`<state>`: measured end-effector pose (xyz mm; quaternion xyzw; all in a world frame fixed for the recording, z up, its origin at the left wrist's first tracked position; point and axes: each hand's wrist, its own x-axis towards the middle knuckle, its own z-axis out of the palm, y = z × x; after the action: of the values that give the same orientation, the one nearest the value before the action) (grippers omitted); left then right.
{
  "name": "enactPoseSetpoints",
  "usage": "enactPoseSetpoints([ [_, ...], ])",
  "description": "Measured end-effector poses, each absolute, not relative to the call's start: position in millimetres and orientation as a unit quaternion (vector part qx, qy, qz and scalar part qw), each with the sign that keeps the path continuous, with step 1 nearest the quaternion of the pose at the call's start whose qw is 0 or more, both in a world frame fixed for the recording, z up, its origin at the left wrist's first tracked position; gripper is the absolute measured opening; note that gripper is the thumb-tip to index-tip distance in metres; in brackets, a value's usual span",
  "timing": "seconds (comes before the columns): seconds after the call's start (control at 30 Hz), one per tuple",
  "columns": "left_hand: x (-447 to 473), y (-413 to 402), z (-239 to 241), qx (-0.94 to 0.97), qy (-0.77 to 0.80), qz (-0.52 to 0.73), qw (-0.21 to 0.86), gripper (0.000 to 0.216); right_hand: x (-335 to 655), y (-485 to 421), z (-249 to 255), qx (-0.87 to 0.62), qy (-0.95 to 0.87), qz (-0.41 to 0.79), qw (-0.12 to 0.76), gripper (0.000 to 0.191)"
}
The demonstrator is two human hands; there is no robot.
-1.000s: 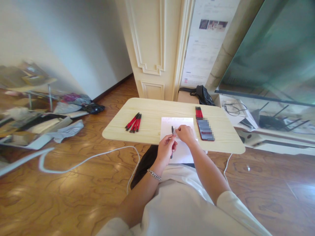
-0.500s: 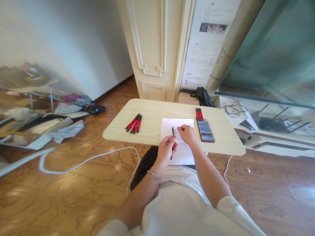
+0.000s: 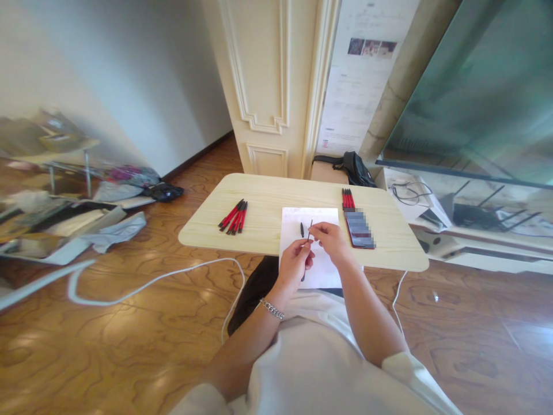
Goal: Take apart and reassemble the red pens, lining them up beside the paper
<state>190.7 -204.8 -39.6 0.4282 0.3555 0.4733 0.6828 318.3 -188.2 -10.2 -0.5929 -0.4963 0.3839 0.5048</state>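
Note:
My left hand [image 3: 295, 263] is closed round a dark pen barrel [image 3: 304, 274], whose lower end sticks out below the fingers. My right hand [image 3: 332, 240] pinches a thin black refill [image 3: 310, 228] that rises from the barrel. Both hands hover over a white sheet of paper [image 3: 288, 245] at the near edge of the light wooden table [image 3: 263, 196]. A small black pen piece [image 3: 301, 229] lies on the paper just left of the refill. A bracelet circles my left wrist.
Several red-and-black pens [image 3: 234, 216] lie on the table's left half. More red pens [image 3: 347, 199] and a phone [image 3: 358, 229] sit right of the paper. A white cable [image 3: 151, 281] runs over the wooden floor, with clutter [image 3: 86, 216] at left and a black bag [image 3: 356, 166] behind.
The pen has come apart: a thin refill now shows between my hands, and a small black piece lies alone on the paper. Both hands stayed over the paper.

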Motion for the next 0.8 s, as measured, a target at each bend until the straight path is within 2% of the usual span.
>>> enactPoseSetpoints([
  [0.13,189.6,-205.5,-39.1,0.428,0.359,0.468,0.684,0.036,329.4,-169.9,3.2,-0.58,-0.46,0.4,0.541,0.031],
  [0.23,189.1,-205.1,-39.4,0.418,0.366,0.467,0.688,0.035,339.6,-155.7,3.6,-0.598,-0.462,0.38,0.534,0.032],
  [0.3,188.9,-204.5,-39.6,0.411,0.367,0.467,0.692,0.035,345.6,-147.2,-1.9,-0.639,-0.487,0.341,0.488,0.03],
  [0.53,186.9,-203.7,-40.6,0.401,0.364,0.465,0.701,0.034,346.7,-136.5,-21.6,-0.766,-0.58,0.168,0.22,0.028],
  [0.63,185.6,-204.0,-41.0,0.398,0.362,0.466,0.702,0.033,341.6,-135.9,-24.9,-0.78,-0.588,0.122,0.174,0.027],
  [0.8,185.4,-203.5,-41.9,0.377,0.344,0.472,0.719,0.035,338.0,-132.7,-27.0,-0.789,-0.585,0.11,0.149,0.025],
])
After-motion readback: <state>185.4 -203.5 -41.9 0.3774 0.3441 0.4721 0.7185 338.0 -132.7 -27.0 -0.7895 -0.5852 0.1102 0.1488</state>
